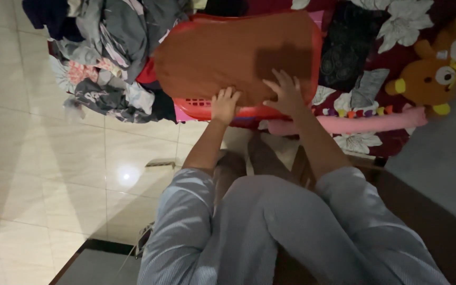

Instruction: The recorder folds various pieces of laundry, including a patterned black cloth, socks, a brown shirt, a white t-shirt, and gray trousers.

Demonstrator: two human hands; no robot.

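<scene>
Hands (225, 105) (286, 95) flat on rust-brown cloth (222, 53) over red basket (201, 108)

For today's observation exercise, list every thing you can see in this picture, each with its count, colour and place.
Cloth: one, rust-brown, spread flat over the basket.
Laundry basket: one, red, under the cloth.
Clothes pile: one heap, grey and mixed, upper left.
Bedspread: one, dark red with pale flowers, upper right.
Plush toy: one, brown and yellow, right.
Floor tiles: cream, glossy, left.
Left hand: on the cloth's near edge.
Right hand: fingers spread on the cloth.
</scene>
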